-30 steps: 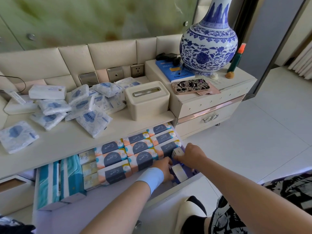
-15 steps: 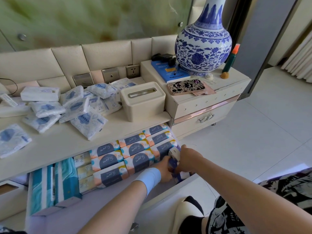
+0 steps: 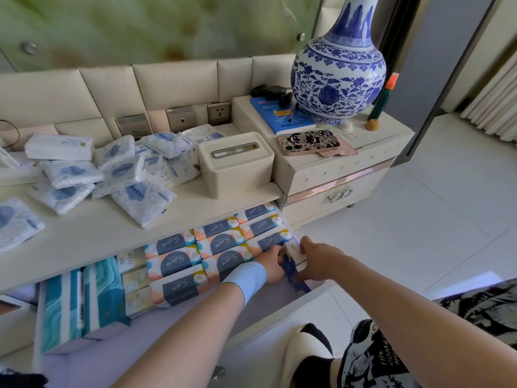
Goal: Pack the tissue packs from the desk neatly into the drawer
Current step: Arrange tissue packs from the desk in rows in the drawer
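The drawer (image 3: 279,312) under the desk stands pulled out, with rows of orange-and-navy tissue packs (image 3: 176,264) laid side by side in it. At its right end both hands hold a blue-and-white tissue pack (image 3: 293,252) upright against the drawer's side. My left hand (image 3: 272,264) grips the pack from the left, beside the orange packs. My right hand (image 3: 316,260) grips it from the right. A heap of white-and-blue tissue packs (image 3: 123,175) lies on the desk (image 3: 92,236) above.
Teal tissue boxes (image 3: 81,303) fill the drawer's left end. A cream tissue box (image 3: 236,163) stands on the desk. On the raised cabinet at the right are a blue-and-white vase (image 3: 338,77), a phone (image 3: 307,141) and a book. My knee and foot are below the drawer front.
Both hands have drawn closer together around the blue-and-white pack, which now stands more upright at the drawer's right end. The view has shifted slightly.
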The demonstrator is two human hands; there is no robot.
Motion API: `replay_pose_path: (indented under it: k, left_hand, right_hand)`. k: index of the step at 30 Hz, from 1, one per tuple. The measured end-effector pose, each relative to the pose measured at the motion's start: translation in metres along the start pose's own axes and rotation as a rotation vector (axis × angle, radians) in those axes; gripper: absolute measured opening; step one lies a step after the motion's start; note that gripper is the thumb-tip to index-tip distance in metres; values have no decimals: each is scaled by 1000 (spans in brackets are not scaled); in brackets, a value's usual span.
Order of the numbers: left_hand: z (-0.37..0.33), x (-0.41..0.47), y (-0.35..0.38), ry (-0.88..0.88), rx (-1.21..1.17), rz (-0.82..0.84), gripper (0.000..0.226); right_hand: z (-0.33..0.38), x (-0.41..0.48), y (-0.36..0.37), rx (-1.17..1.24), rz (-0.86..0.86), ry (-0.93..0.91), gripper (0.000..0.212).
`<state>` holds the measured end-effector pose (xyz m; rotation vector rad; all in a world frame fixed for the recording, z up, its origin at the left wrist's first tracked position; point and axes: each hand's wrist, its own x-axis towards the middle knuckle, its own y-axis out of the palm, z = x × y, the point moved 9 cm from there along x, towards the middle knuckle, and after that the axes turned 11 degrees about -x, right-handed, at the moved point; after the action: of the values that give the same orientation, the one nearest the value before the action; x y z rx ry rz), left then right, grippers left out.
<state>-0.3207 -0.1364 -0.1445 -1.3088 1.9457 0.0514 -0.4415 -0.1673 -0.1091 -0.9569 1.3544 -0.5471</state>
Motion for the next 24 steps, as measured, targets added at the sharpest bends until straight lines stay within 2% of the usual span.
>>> replay_pose_path:
  k: [4, 9, 13, 17, 24]
  left_hand:
    - [-7, -3, -14, 24, 80, 12, 57]
    - [-27, -16, -63, 65, 101, -91, 38]
    - [-41, -44, -137, 121, 181, -286, 27]
    - [-40, -80, -209, 94, 290, -439, 31]
    - [-26, -105, -298, 8, 587, -511, 49]
  right_hand:
    - [-5, 1, -31, 51, -120, 40, 45]
    - [27, 6, -76, 126, -270, -46, 13]
    - [87, 3, -115, 119, -322, -207, 19]
    - [142, 6, -156, 83, -320, -325, 19]
    - [227, 18, -240, -323, -547, -477, 29]
